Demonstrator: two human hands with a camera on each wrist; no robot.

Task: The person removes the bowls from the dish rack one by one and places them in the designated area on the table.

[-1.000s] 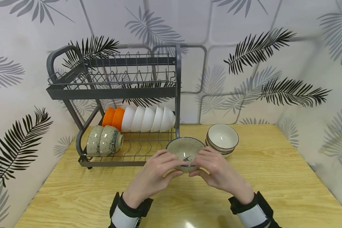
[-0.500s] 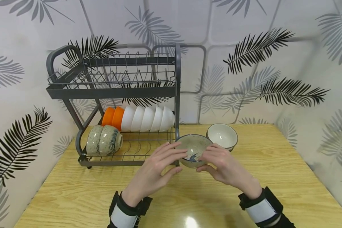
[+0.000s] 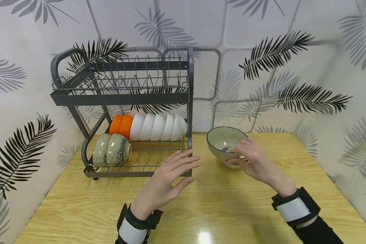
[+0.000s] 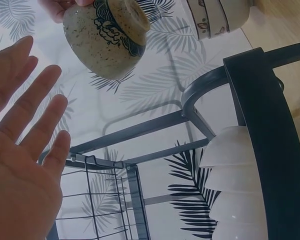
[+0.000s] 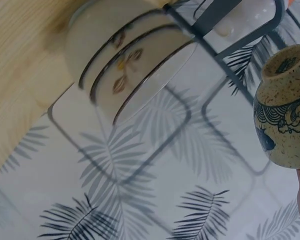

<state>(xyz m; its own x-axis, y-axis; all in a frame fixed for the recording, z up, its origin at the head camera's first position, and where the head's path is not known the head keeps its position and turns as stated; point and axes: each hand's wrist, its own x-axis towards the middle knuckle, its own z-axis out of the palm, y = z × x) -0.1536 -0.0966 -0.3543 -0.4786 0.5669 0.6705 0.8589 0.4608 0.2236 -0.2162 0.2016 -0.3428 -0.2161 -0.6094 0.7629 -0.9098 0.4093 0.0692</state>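
Note:
A speckled beige bowl [image 3: 224,139] with a blue rim is held up off the table, my right hand [image 3: 254,159] pinching its rim at the right side. Blue patterning shows on the outside of this bowl [image 5: 285,112] in the right wrist view. My left hand [image 3: 167,181] hovers before the dish rack's lower right corner, fingers extended and holding nothing. Nested cream bowls [image 5: 135,65] with brown rims stand on the table. The held bowl blocks them in the head view. Two similar speckled bowls [image 3: 113,150] lie on their sides at the rack's lower left front.
The dark two-tier dish rack [image 3: 122,99] stands at the left back of the wooden table [image 3: 183,210]. Its lower tier carries orange bowls [image 3: 121,126] and several white bowls [image 3: 158,127] in a row. A leaf-patterned wall [image 3: 262,20] rises behind.
The left hand has let go of the speckled bowl and stayed near the rack. My right hand has carried the bowl to the right and back, in front of the cream bowls.

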